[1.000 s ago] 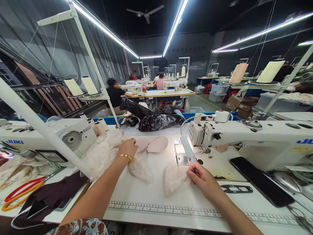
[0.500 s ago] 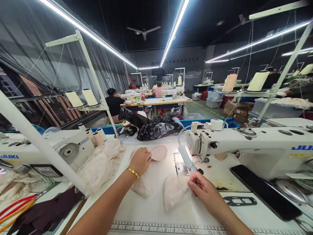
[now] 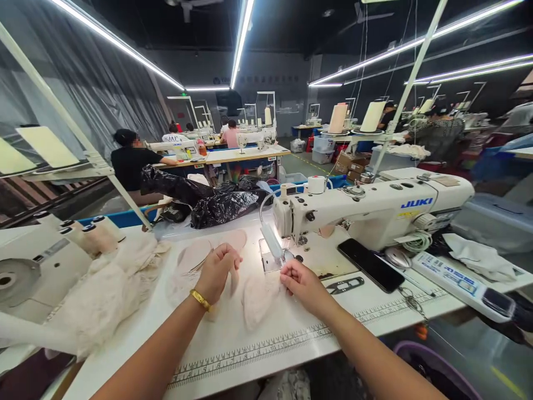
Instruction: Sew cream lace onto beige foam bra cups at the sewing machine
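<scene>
My left hand [image 3: 217,273], with a gold bracelet at the wrist, is closed with fingertips pinched on a pale pink fabric piece [image 3: 235,282] that hangs below them, mostly hidden. Flat pale pink pads lie behind it, one rounded pad [image 3: 238,239] just beyond the fingers and another pad [image 3: 194,251] to the left. My right hand [image 3: 297,280] pinches the right edge of a pale lace cup piece [image 3: 259,303], which rests on the white table. Just past that hand are the needle plate [image 3: 268,263] and head of a white sewing machine [image 3: 358,208].
A heap of pale lace [image 3: 110,283] lies at left beside thread cones [image 3: 104,230]. Right of my hands are thread snips [image 3: 345,285], a black phone [image 3: 370,264] and a long white box [image 3: 462,286]. Black plastic bags [image 3: 225,205] sit behind the table; a ruler strip [image 3: 250,353] runs along its front.
The view has swung right. My left hand has come off the rounded pad towards me and now has a pale piece at its fingertips. My right hand keeps its pinch on the lace cup piece.
</scene>
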`<state>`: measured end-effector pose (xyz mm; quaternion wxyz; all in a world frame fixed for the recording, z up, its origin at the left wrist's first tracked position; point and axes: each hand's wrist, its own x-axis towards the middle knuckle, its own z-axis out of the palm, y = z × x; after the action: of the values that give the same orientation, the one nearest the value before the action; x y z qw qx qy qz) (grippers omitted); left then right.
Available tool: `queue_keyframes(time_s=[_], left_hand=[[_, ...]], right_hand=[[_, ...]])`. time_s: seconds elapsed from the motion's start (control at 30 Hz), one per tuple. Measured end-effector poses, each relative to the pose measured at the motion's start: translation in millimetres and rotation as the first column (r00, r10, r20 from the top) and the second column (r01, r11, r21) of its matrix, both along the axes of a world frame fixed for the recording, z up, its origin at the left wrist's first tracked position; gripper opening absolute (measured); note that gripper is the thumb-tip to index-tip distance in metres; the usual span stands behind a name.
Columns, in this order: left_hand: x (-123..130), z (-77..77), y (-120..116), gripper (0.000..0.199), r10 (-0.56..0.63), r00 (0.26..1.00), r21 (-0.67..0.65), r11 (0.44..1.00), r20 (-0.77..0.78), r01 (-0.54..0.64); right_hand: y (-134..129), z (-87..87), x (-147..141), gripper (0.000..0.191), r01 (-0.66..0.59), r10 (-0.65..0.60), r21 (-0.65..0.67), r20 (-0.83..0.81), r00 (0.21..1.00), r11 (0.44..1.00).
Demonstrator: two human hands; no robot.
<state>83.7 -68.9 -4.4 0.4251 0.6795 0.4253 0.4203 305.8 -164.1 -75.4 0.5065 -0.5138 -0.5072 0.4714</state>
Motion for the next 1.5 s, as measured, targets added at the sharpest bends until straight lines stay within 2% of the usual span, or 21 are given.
queue_keyframes(time_s=[0.1,0.17,0.33,0.43,0.53,0.67,0.8,0.87,0.93,1.0,1.03,1.1,1.13,1.23,1.3,1.33,1.4,1.43,1.47,1.5], left_hand=[[6,-5.1,-2,0.041,0.041,0.995,0.072,0.997,-0.097,-0.034],[8,-4.5,-5,0.041,0.015,0.986,0.106,0.994,-0.164,0.002],[11,11.2,-21,0.017,-0.107,0.928,0.046,0.990,-0.356,0.132],[14,20.7,-27,0.010,-0.290,0.858,-0.110,0.957,-0.425,0.269],[18,20.3,-25,0.022,-0.469,0.795,-0.212,0.883,-0.384,0.419],[24,9.6,-20,0.026,-0.434,0.794,-0.187,0.901,-0.425,0.392],[27,3.1,-21,0.023,-0.339,0.772,-0.081,0.932,-0.538,0.353],[25,3.7,-21,0.031,-0.299,0.758,0.022,0.924,-0.580,0.381],[22,7.2,-21,0.044,-0.336,0.739,0.053,0.892,-0.584,0.448],[19,13.4,-19,0.047,-0.451,0.680,-0.064,0.856,-0.578,0.513],[17,17.0,-18,0.042,-0.499,0.645,-0.146,0.842,-0.578,0.520],[12,24.0,-16,0.024,-0.533,0.594,-0.254,0.834,-0.602,0.491],[10,26.8,-16,0.021,-0.524,0.584,-0.265,0.841,-0.620,0.472],[1,30.0,-17,0.027,-0.404,0.643,-0.141,0.896,-0.650,0.420],[-7,27.2,-16,0.018,-0.233,0.722,0.083,0.924,-0.652,0.374],[-11,24.4,-16,0.014,-0.119,0.757,0.242,0.906,-0.643,0.348],[-20,16.5,-15,0.014,0.066,0.785,0.523,0.780,-0.616,0.345],[-23,11.8,-15,0.019,0.115,0.773,0.599,0.705,-0.624,0.379],[-26,7.0,-16,0.022,0.138,0.743,0.627,0.648,-0.655,0.432],[-27,2.3,-18,0.022,0.133,0.692,0.607,0.614,-0.710,0.504]], right_hand=[[0,3.1,-1,0.012,-0.003,0.003,-0.006,-0.007,1.000,1.000],[-1,4.9,0,0.013,-0.007,0.007,-0.013,-0.003,1.000,1.000],[-3,5.9,1,0.014,-0.003,0.004,-0.013,0.022,1.000,1.000],[-4,8.0,0,0.016,-0.002,0.001,0.017,0.038,0.999,1.000],[-6,12.5,0,0.020,-0.027,0.026,0.033,0.030,0.999,0.999],[-9,17.8,1,0.031,-0.042,0.038,0.064,0.067,0.997,0.997],[-11,18.4,-4,0.025,-0.031,0.027,0.086,0.053,0.998,0.996],[-13,17.6,-7,0.022,-0.020,0.013,0.117,0.061,0.998,0.993],[-16,16.7,-10,0.019,-0.013,-0.001,0.152,0.090,0.996,0.988],[-20,16.4,-11,0.017,-0.002,-0.025,0.194,0.136,0.990,0.981],[-21,16.6,-11,0.017,0.010,-0.046,0.219,0.162,0.986,0.976],[-25,18.5,-10,0.016,0.044,-0.107,0.282,0.209,0.972,0.958],[-27,20.5,-9,0.015,0.063,-0.144,0.326,0.232,0.962,0.943],[-30,31.0,-11,0.016,0.065,-0.245,0.492,0.311,0.918,0.868],[-30,38.8,-14,0.022,0.018,-0.295,0.599,0.368,0.882,0.800],[-28,41.5,-15,0.025,-0.012,-0.317,0.643,0.393,0.863,0.765],[-21,41.9,-16,0.029,-0.091,-0.370,0.701,0.477,0.797,0.707],[-15,39.3,-15,0.030,-0.149,-0.399,0.707,0.545,0.738,0.691],[-10,35.1,-12,0.029,-0.212,-0.419,0.695,0.618,0.665,0.687],[-3,29.7,-9,0.028,-0.275,-0.427,0.666,0.687,0.588,0.693]])
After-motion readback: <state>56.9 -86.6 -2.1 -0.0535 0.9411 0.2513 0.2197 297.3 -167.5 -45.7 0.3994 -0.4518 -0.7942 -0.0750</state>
